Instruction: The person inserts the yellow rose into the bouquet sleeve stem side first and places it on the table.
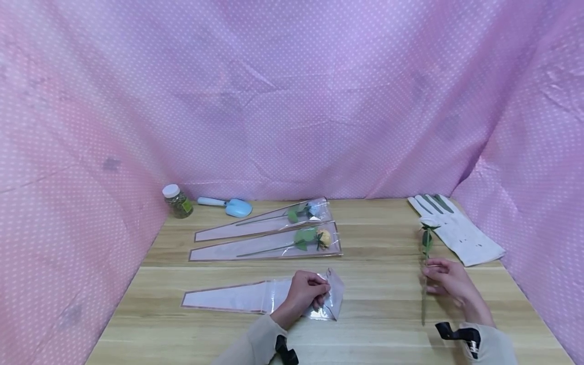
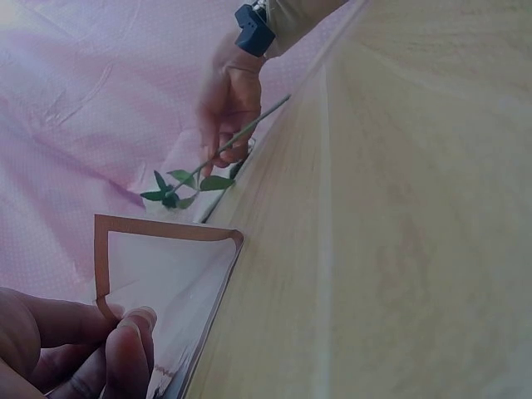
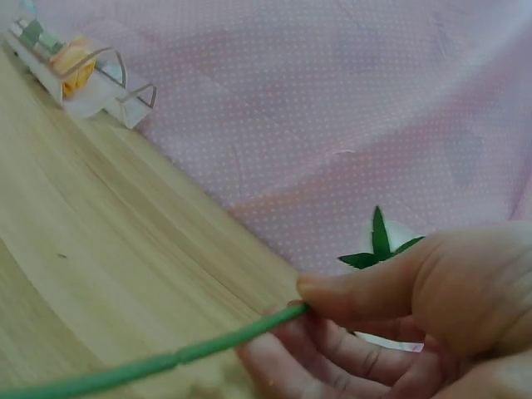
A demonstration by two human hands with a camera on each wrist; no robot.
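Observation:
With thumb and fingertips my left hand pinches the edge of a clear flower sleeve with a brown border, near its wide end. That sleeve lies flat along the front of the table, and its wide mouth stands raised in the left wrist view. My right hand holds a white rose by its green stem, pinched between thumb and fingers. The bloom points away from me, with green leaves below it; in the right wrist view the hand hides most of it.
Behind lie two filled sleeves, one with a yellow rose, one with a pale blue rose. A blue trowel and a white-capped jar stand back left. White gloves lie at the right. Pink dotted cloth encloses the table.

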